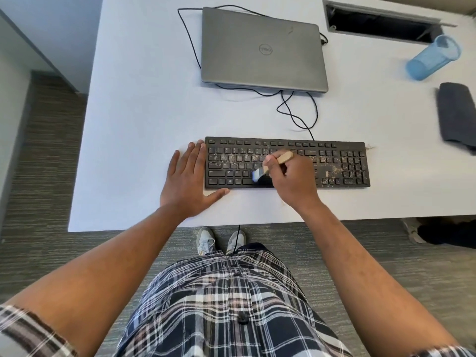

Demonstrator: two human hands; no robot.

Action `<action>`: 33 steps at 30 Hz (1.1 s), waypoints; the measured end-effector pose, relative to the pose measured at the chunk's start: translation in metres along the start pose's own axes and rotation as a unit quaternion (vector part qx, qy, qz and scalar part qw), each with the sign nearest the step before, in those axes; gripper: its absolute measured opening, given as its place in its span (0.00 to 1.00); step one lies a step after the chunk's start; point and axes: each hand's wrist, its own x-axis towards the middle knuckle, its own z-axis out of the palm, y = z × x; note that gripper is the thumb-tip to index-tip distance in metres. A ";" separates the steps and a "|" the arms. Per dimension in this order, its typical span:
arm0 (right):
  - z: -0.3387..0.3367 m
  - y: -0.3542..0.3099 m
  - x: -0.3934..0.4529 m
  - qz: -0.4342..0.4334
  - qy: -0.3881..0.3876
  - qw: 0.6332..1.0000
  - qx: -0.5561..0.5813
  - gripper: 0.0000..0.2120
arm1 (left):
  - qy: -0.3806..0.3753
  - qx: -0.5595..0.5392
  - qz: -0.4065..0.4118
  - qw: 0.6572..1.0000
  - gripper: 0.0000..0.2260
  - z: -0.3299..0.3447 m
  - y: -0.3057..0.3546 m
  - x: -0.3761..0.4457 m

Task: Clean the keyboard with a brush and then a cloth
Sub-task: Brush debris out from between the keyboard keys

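Right hand (291, 179) grips one brush (273, 164) over one dusty keyboard (342, 163); left hand (186, 181) lies flat, fingers spread, on the counter (141, 112) beside one cloth (457, 115).

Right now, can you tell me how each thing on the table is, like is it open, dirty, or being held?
Keyboard: dirty, crumbs thickest on its right half.
Brush: held, bristles on the keys.
Right hand: grips the brush handle.
Left hand: flat on the table, fingers straight, against the keyboard's left end.
Cloth: folded, untouched, at the right edge.
Laptop: lid closed.
Blue cup: standing upright, looks empty.
Cable hatch: lid open.
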 end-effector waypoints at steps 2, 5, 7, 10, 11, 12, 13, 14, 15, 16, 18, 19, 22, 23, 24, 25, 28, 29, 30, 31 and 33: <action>-0.001 0.001 -0.001 -0.011 0.027 0.999 -0.013 0.10 | 0.001 0.001 0.000 1.000 0.53 0.000 0.000 0.000; -0.008 0.005 0.000 0.000 0.055 0.999 -0.002 0.10 | 0.002 0.005 0.000 1.000 0.53 0.000 0.000 -0.001; -0.011 0.009 -0.002 0.021 0.032 0.999 0.004 0.12 | 0.001 0.006 0.001 1.000 0.53 0.000 0.000 0.000; -0.011 0.013 -0.007 0.038 0.043 0.998 -0.007 0.12 | -0.005 0.010 0.000 1.000 0.54 0.000 0.000 0.000; -0.012 0.015 -0.007 0.039 0.066 0.997 -0.008 0.12 | -0.006 0.012 0.000 1.000 0.54 -0.001 0.000 -0.001; -0.013 0.016 -0.006 0.041 0.084 0.996 -0.004 0.11 | -0.006 0.014 0.000 1.000 0.54 0.000 0.000 -0.001; -0.014 0.016 -0.006 0.043 0.090 0.995 0.007 0.11 | -0.007 0.016 0.000 1.000 0.54 0.000 0.000 -0.001; -0.015 0.017 -0.005 0.044 0.083 0.995 0.016 0.12 | -0.008 0.016 0.000 1.000 0.54 0.000 0.000 -0.001; -0.015 0.017 -0.006 0.047 0.062 0.997 0.019 0.13 | -0.009 0.017 0.000 1.000 0.54 0.000 0.000 -0.001; -0.014 0.017 -0.007 0.052 0.043 0.998 0.013 0.13 | -0.008 0.016 -0.001 1.000 0.54 0.000 0.001 0.000; -0.013 0.019 -0.008 0.058 0.050 0.997 -0.008 0.13 | -0.006 0.013 -0.001 1.000 0.54 0.000 0.000 0.000; -0.013 0.021 -0.008 0.057 0.072 0.996 -0.015 0.13 | -0.005 0.012 -0.001 1.000 0.54 0.000 0.000 0.000; -0.016 0.024 -0.008 0.043 0.085 0.995 -0.007 0.14 | -0.005 0.011 0.001 1.000 0.54 0.000 0.000 0.000; -0.016 0.023 -0.008 0.044 0.067 0.997 -0.004 0.13 | -0.005 0.010 0.001 1.000 0.54 0.001 0.000 0.000; -0.016 0.023 -0.009 0.045 0.054 0.997 -0.007 0.13 | -0.005 0.009 0.002 1.000 0.54 0.000 0.000 0.000; -0.015 0.023 -0.009 0.041 0.057 0.997 -0.014 0.13 | -0.005 0.008 0.001 1.000 0.54 0.000 0.000 0.000; -0.016 0.025 -0.009 0.018 0.101 0.995 -0.012 0.11 | -0.005 0.006 0.001 1.000 0.54 0.001 -0.001 0.000; -0.017 0.025 -0.009 0.014 0.098 0.995 -0.005 0.11 | -0.006 0.006 0.001 1.000 0.54 0.001 -0.001 0.000; -0.017 0.024 -0.009 0.012 0.085 0.996 -0.002 0.11 | -0.006 0.006 0.001 1.000 0.54 0.001 -0.001 0.000; -0.017 0.024 -0.010 0.008 0.070 0.997 -0.005 0.12 | -0.006 0.005 0.001 1.000 0.54 0.001 -0.001 0.000; -0.015 0.025 -0.011 0.002 0.062 0.998 -0.014 0.12 | -0.006 0.005 0.001 1.000 0.54 0.001 -0.001 0.000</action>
